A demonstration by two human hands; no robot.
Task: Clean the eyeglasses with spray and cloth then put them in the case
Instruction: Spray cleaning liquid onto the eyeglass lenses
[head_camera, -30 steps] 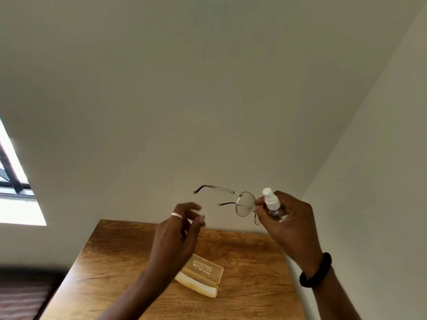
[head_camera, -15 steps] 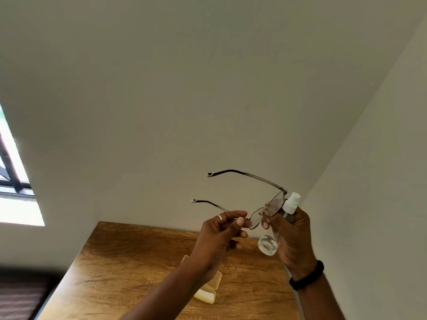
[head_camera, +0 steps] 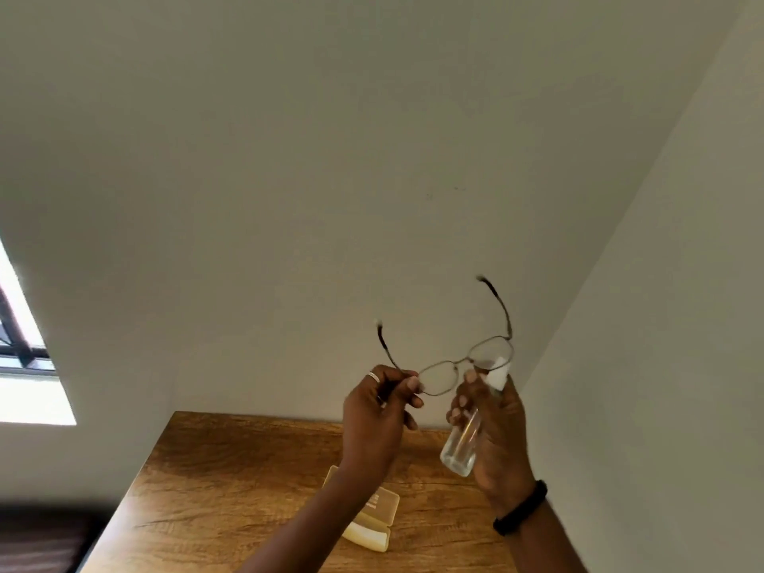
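Thin metal-framed eyeglasses (head_camera: 457,368) are held up in the air above the table, temples open and pointing up. My left hand (head_camera: 378,415) pinches the frame at the left lens corner. My right hand (head_camera: 494,432) grips a small clear spray bottle (head_camera: 463,442) with a white nozzle (head_camera: 498,374) right behind the right lens. A cream plastic glasses case (head_camera: 380,514) lies open on the wooden table (head_camera: 215,481), partly hidden by my left forearm. No cloth is in view.
Plain walls rise behind the table and close along its right side. A bright window (head_camera: 25,366) is at the far left. A dark surface (head_camera: 41,535) lies beyond the table's left edge.
My left hand took hold of the glasses, which my right hand had held with the bottle. The glasses turned so the temples point up, and the nozzle now sits behind the right lens.
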